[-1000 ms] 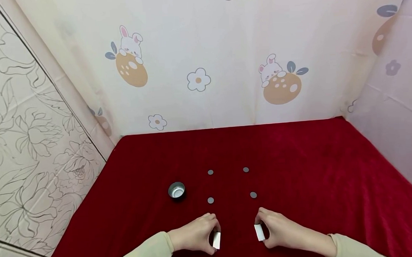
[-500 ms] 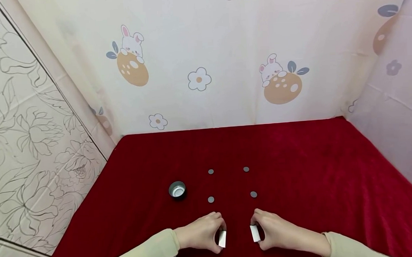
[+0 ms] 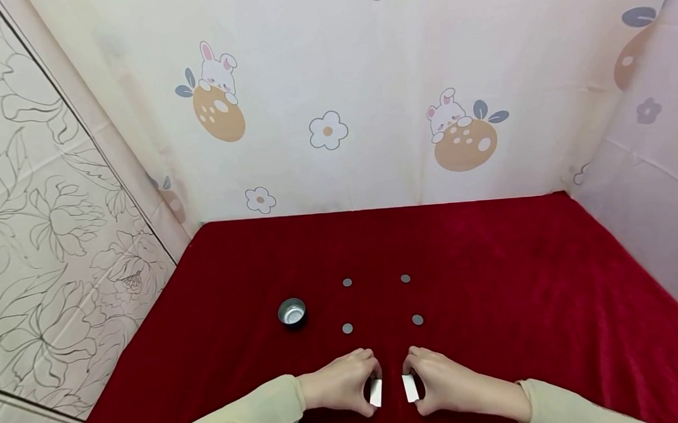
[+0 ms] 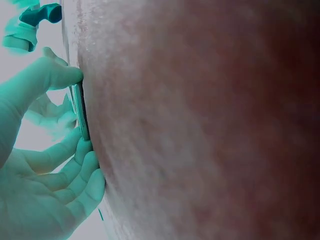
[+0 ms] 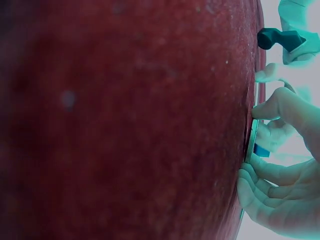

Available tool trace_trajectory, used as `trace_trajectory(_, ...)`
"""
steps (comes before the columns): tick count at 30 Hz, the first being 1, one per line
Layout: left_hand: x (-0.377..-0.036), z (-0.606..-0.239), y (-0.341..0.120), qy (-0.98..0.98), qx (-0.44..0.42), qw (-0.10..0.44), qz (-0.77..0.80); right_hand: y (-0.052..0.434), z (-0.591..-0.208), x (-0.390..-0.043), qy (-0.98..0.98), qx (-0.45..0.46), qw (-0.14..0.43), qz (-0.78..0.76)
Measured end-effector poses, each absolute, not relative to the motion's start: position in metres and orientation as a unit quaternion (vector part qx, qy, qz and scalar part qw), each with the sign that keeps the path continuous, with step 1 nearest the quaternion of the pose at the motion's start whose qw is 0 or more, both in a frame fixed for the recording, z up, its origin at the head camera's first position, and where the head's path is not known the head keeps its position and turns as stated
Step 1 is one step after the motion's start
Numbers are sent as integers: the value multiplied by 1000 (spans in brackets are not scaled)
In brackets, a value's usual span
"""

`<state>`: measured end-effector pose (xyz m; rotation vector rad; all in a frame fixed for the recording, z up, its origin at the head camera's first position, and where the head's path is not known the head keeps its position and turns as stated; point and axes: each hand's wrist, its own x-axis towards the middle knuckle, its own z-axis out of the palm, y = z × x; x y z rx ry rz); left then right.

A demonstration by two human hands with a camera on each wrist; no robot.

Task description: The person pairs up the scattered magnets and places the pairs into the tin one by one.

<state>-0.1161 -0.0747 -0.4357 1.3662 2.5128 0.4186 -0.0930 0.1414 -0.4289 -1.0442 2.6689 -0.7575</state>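
My left hand [image 3: 346, 383] pinches a small flat white rectangular piece [image 3: 376, 393] by its ends, between thumb and fingertips. In the left wrist view the piece [image 4: 81, 112] looks like a thin bar, close against the cloth. Opposite it, my right hand [image 3: 445, 383] grips a similar white piece [image 3: 410, 389] the same way. This one [image 5: 253, 141] also shows edge-on in the right wrist view. A narrow gap of cloth separates the two pieces, which face each other. Beyond the hands lie grey discs, the nearest being a left disc [image 3: 347, 328] and a right disc [image 3: 417, 320].
Red cloth [image 3: 489, 262] covers the table. A small round metal tin [image 3: 291, 312] stands left of the discs. Two farther discs, a left one [image 3: 347, 282] and a right one [image 3: 406, 278], lie toward the back. A printed curtain [image 3: 378, 77] hangs behind the table.
Both hands have moved inward, the left to the right and the right to the left, narrowing the gap between the two white pieces. Discs and tin stay where they were.
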Motion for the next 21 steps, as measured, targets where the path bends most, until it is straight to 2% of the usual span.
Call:
trace_trajectory(18, -114, -438, -62, 874, 439, 132, 164, 124, -429, -93, 899, -375, 68, -217)
trace_trajectory(21, -113, -438, -63, 875, 433, 135, 170, 124, -429, -93, 900, -361, 80, -231)
